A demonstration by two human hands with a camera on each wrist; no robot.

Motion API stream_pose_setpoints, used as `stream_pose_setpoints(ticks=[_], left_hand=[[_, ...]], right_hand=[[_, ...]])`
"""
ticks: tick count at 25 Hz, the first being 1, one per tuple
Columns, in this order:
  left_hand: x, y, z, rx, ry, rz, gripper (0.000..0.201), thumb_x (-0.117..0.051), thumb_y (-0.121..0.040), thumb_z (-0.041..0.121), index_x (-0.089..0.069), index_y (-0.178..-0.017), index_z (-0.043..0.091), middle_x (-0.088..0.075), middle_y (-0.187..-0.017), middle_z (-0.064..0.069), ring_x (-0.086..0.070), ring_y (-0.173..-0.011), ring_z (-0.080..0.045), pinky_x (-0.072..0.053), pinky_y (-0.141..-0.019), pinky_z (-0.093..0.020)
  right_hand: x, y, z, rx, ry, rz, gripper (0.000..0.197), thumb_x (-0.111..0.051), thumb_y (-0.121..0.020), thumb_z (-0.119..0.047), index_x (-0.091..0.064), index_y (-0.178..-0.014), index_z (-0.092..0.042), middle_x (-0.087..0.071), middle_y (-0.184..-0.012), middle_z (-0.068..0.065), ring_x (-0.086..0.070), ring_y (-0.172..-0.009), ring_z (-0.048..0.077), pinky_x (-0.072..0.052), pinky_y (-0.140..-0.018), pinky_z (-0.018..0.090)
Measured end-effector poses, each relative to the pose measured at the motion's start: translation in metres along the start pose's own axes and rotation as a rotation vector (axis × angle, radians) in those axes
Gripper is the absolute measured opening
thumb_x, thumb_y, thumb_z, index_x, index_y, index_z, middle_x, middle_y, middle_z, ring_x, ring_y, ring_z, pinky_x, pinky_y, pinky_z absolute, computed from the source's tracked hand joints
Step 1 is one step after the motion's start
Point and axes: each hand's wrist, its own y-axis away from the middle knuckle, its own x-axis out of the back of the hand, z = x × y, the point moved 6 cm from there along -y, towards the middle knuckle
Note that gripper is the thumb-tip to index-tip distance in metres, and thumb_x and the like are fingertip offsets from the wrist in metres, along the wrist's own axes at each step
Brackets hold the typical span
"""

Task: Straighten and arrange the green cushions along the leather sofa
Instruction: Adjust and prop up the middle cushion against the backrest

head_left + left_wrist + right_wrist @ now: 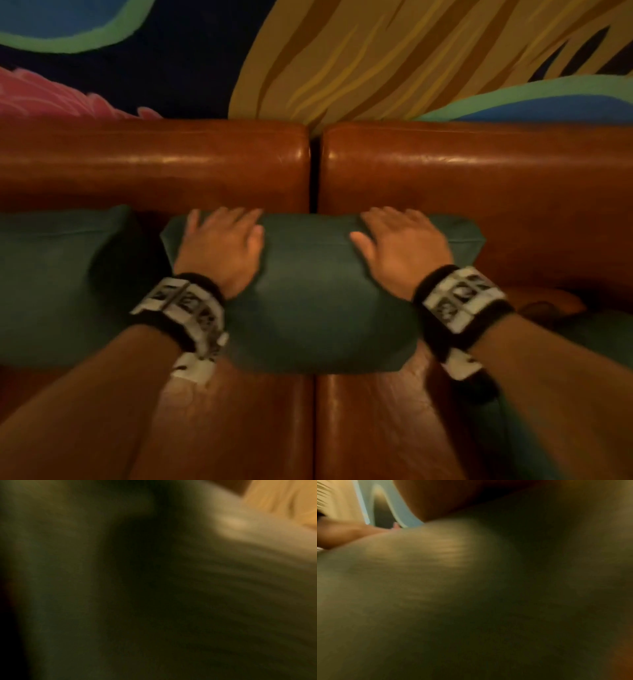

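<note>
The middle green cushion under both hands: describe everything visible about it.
The middle cushion is dark green, plump, fabric-looking, with a seam along its top edge. It leans against the sofa backrest, straddling the gap between two sections. The left hand and right hand lie flat on its upper corners, fingers extended. The wrist views show only blurred green.

Bare forearms; black fuzzy wristbands (191,311) carrying white black-patterned marker blocks.

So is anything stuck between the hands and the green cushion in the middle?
No. The left hand and right hand lie flat right on the middle cushion, which leans on the sofa back. Nothing visible sits between them.
</note>
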Motion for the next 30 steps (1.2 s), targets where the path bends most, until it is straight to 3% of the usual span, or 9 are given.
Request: stream_pose_setpoints(ticks=[4, 9, 13, 15, 17, 20, 24, 27, 30], left_hand=[[0.021, 0.017, -0.059, 0.215, 0.024, 0.039, 0.064, -0.012, -0.087, 0.045, -0.049, -0.133, 0.020, -0.054, -0.136, -0.007, -0.045, -0.126, -0.032, -0.024, -0.111, -0.054], [0.006, 0.019, 0.069, -0.145, 0.055, 0.071, 0.057, -0.021, -0.090, 0.043, -0.045, -0.138, 0.021, -0.049, -0.141, -0.008, -0.041, -0.132, -0.029, -0.024, -0.112, -0.050], [0.004, 0.030, -0.047, 0.187, 0.085, 0.129, 0.063, -0.017, -0.090, 0.046, -0.050, -0.134, 0.016, -0.049, -0.141, -0.014, -0.042, -0.131, -0.033, -0.024, -0.113, -0.051], [0.026, 0.052, -0.049, 0.164, 0.426, 0.342, 0.051, -0.029, -0.093, 0.039, -0.057, -0.127, 0.012, -0.055, -0.133, -0.015, -0.048, -0.126, -0.029, -0.030, -0.111, -0.046], [0.034, 0.067, -0.002, 0.107, 1.181, 0.427, 0.035, -0.042, -0.094, 0.034, -0.068, -0.106, 0.013, -0.068, -0.106, -0.014, -0.063, -0.100, -0.028, -0.047, -0.092, -0.040], [-0.002, 0.071, 0.062, 0.385, 2.037, -0.112, 0.050, -0.041, -0.085, 0.049, -0.071, -0.086, 0.009, -0.072, -0.080, -0.015, -0.070, -0.069, -0.026, -0.057, -0.064, -0.034], [-0.033, 0.071, -0.033, 0.688, 2.104, 0.074, 0.059, -0.042, -0.074, 0.063, -0.075, -0.080, 0.014, -0.074, -0.090, -0.015, -0.071, -0.087, -0.033, -0.060, -0.071, -0.041], [-0.026, 0.093, -0.092, 0.589, 2.083, 0.263, 0.050, -0.054, -0.077, 0.061, -0.068, -0.084, 0.014, -0.074, -0.088, -0.011, -0.071, -0.088, -0.029, -0.055, -0.086, -0.046], [-0.024, 0.099, -0.017, 0.229, 1.806, -0.184, 0.046, -0.073, -0.051, 0.052, -0.071, -0.073, 0.012, -0.073, -0.081, -0.015, -0.070, -0.078, -0.030, -0.058, -0.075, -0.037]], right_hand=[[0.020, 0.029, 0.051, -0.189, 0.014, 0.070, 0.049, -0.026, -0.094, -0.044, -0.061, -0.107, -0.013, -0.067, -0.107, 0.010, -0.060, -0.103, 0.030, -0.040, -0.099, 0.043], [0.004, -0.002, -0.048, 0.105, -0.033, 0.096, 0.051, -0.032, -0.093, -0.044, -0.061, -0.119, -0.012, -0.066, -0.120, 0.009, -0.060, -0.114, 0.025, -0.041, -0.102, 0.043], [0.015, 0.029, 0.067, -0.150, 0.063, -0.019, 0.067, -0.016, -0.092, -0.062, -0.060, -0.113, -0.016, -0.068, -0.110, 0.010, -0.062, -0.103, 0.029, -0.044, -0.096, 0.043], [0.045, 0.052, 0.085, -0.350, -0.242, 0.179, 0.051, -0.030, -0.094, -0.055, -0.059, -0.114, -0.018, -0.067, -0.109, 0.004, -0.062, -0.099, 0.025, -0.048, -0.090, 0.039], [0.043, 0.062, 0.054, -0.502, -1.102, 0.314, 0.026, -0.048, -0.095, -0.035, -0.062, -0.108, -0.016, -0.069, -0.102, 0.001, -0.064, -0.093, 0.016, -0.051, -0.085, 0.035], [-0.014, 0.062, -0.044, -0.663, -2.199, -0.240, 0.039, -0.052, -0.081, -0.044, -0.068, -0.099, -0.012, -0.073, -0.098, 0.010, -0.071, -0.088, 0.023, -0.057, -0.078, 0.034], [-0.040, 0.082, 0.033, -0.901, -2.232, 0.041, 0.047, -0.064, -0.065, -0.050, -0.076, -0.095, -0.016, -0.070, -0.115, 0.008, -0.068, -0.102, 0.028, -0.058, -0.074, 0.042], [-0.014, 0.108, 0.098, -0.779, -2.296, 0.302, 0.041, -0.065, -0.070, -0.045, -0.074, -0.096, -0.016, -0.070, -0.114, 0.009, -0.068, -0.103, 0.027, -0.058, -0.073, 0.041], [-0.024, 0.098, 0.028, -0.547, -2.059, -0.240, 0.018, -0.068, -0.069, -0.024, -0.074, -0.083, -0.014, -0.073, -0.091, 0.010, -0.071, -0.084, 0.025, -0.057, -0.080, 0.037]])
